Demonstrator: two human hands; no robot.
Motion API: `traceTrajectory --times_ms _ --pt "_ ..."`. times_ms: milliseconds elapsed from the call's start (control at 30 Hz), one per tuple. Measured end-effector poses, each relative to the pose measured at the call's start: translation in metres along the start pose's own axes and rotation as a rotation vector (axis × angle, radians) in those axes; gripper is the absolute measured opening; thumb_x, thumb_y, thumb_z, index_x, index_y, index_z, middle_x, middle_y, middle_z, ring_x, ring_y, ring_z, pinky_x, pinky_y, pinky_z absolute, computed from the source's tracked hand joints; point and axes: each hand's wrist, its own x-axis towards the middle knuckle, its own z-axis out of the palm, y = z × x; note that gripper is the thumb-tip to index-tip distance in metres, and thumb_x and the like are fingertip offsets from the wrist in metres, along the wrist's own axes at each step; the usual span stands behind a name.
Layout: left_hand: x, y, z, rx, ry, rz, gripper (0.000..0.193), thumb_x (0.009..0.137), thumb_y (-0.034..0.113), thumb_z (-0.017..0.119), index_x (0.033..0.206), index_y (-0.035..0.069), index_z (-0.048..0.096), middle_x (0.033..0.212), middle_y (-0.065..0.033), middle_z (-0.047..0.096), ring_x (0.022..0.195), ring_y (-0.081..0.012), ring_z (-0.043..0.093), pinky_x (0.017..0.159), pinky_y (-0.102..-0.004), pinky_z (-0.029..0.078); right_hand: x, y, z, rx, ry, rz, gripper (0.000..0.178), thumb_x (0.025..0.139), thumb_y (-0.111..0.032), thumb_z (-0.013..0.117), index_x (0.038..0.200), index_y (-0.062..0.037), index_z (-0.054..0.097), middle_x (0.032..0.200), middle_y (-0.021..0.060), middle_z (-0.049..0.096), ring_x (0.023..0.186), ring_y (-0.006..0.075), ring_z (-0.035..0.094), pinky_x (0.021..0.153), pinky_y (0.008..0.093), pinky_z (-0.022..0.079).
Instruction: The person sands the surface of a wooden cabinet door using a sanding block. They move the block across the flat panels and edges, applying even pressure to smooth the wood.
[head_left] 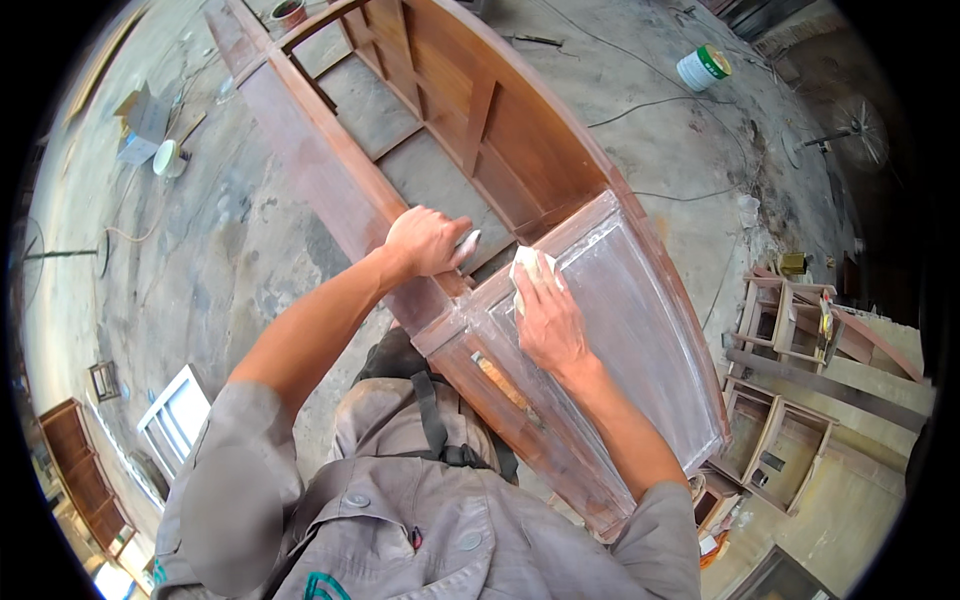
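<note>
A long reddish-brown wooden cabinet frame (490, 130) lies in front of me, with open bays at its far part. Its near panel (620, 310) is coated with pale dust, whitest along the moulding. My right hand (552, 325) presses a folded white sheet, apparently sandpaper (530, 264), on the panel's far left corner. My left hand (428, 240) is closed on the long rail at the bay's left side. Something small and white shows by its thumb; whether that is a held scrap or a finger wrap is unclear.
A white and green bucket (704, 67) stands at the far right, with cables on the concrete floor. Small wooden frames (785, 435) are stacked at the right. A cardboard box (143, 122) and white tub (171, 159) sit at the far left, a white frame (175, 418) nearer.
</note>
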Motion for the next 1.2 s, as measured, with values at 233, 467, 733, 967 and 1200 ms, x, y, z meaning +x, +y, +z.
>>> traceTrajectory --times_ms 233,467,733,967,1200 --pt "-0.004 0.004 0.001 -0.006 0.010 -0.004 0.028 0.093 0.035 0.062 0.084 0.009 0.067 0.063 -0.0170 0.065 0.064 -0.0413 0.065 0.057 -0.0514 0.051 -0.014 -0.021 0.026 -0.026 -0.037 -0.088 0.058 0.092 -0.023 0.063 0.140 0.0087 0.054 0.144 0.0306 0.055 0.138 0.0460 0.050 0.119 0.0522 0.038" --pt "-0.004 0.003 0.000 -0.019 0.001 -0.003 0.029 0.094 0.036 0.061 0.084 0.009 0.068 0.063 -0.0181 0.066 0.065 -0.0414 0.066 0.058 -0.0524 0.051 -0.024 -0.084 0.022 0.243 -0.081 0.041 0.056 0.092 -0.017 0.064 0.143 0.0048 0.054 0.140 0.0318 0.058 0.132 0.0458 0.056 0.115 0.0504 0.043" --pt "-0.003 -0.002 0.000 -0.049 0.003 0.041 0.031 0.094 0.037 0.060 0.086 0.009 0.070 0.068 -0.0197 0.068 0.066 -0.0419 0.066 0.062 -0.0524 0.052 -0.046 -0.120 -0.022 1.474 -0.130 0.937 0.063 0.113 -0.024 0.034 0.166 -0.0082 0.006 0.151 0.0224 0.048 0.119 0.0277 0.067 0.088 0.0366 0.060" --pt "0.001 0.000 0.003 -0.043 -0.013 0.090 0.036 0.097 0.038 0.057 0.083 0.007 0.070 0.071 -0.0206 0.070 0.068 -0.0401 0.069 0.064 -0.0506 0.055 -0.074 -0.126 0.010 0.811 0.085 0.859 0.071 0.104 -0.010 0.045 0.165 0.0002 0.010 0.150 0.0289 0.049 0.127 0.0371 0.058 0.110 0.0418 0.044" --pt "-0.001 -0.007 0.006 -0.055 0.005 0.130 0.037 0.097 0.039 0.057 0.081 0.007 0.069 0.070 -0.0205 0.070 0.067 -0.0391 0.070 0.064 -0.0496 0.055 -0.032 -0.164 -0.013 0.602 0.190 0.844 0.060 0.102 -0.009 0.043 0.157 0.0077 0.028 0.143 0.0362 0.052 0.135 0.0481 0.053 0.113 0.0449 0.040"
